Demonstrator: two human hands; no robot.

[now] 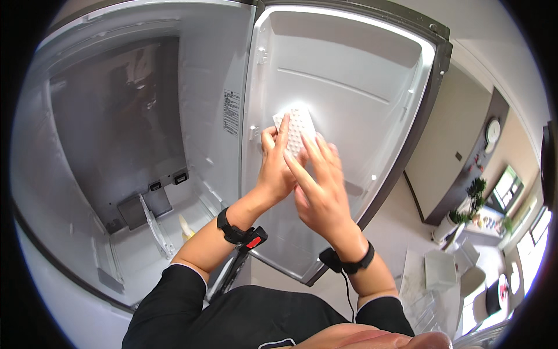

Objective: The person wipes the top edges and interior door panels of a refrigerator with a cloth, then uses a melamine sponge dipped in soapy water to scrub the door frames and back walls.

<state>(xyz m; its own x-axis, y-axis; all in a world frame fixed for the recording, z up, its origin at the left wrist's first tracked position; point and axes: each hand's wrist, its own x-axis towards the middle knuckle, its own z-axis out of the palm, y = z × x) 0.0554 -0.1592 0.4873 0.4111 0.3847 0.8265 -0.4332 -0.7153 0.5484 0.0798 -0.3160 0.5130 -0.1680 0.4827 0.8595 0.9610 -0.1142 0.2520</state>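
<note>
My left hand point(279, 168) holds a white pad point(296, 124) with rows of raised bumps; it may be a sponge or a folded cloth. The index finger lies along its face, and the thumb side is partly hidden. Close beside it, my right hand point(322, 187) is slightly blurred, its fingers spread near the pad's lower right edge. Whether those fingertips touch the pad is unclear. Both hands are in front of the white inner panel point(340, 83) of an open refrigerator door.
To the left is the refrigerator compartment point(117, 118), with a label point(231, 112) on its side wall, a pale upright divider point(154, 231) and a yellow-and-white item point(186, 227) low inside. At right, a table bears a pale bin point(439, 269) and clear plastic parts point(425, 312). A potted plant point(457, 213) stands beyond.
</note>
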